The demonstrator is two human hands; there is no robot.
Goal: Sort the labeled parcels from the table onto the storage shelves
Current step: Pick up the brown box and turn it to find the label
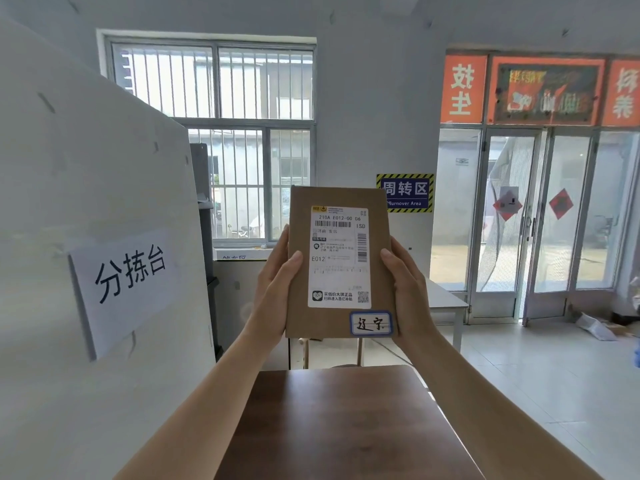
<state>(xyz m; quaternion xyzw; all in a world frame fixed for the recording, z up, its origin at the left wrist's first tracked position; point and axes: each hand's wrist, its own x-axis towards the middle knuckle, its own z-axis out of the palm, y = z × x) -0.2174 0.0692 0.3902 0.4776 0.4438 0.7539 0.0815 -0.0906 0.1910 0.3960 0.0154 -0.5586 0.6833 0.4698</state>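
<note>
A flat brown cardboard parcel [301, 320] is held upright in front of me, above the far end of the brown wooden table [343, 420]. Its face carries a white shipping label [339, 282] and a small blue-bordered handwritten sticker [370, 323] at the lower right corner. My left hand [273, 289] grips the parcel's left edge, thumb on the front. On the opposite edge my right hand [408, 296] holds it the same way. No shelves are in view.
A white board [86, 202] with a paper sign [128, 282] stands close on the left. Behind are a barred window [242, 133], a grey table [446, 299], a blue "Turnover Area" wall sign [405, 192] and glass doors [540, 220]. Tiled floor lies to the right.
</note>
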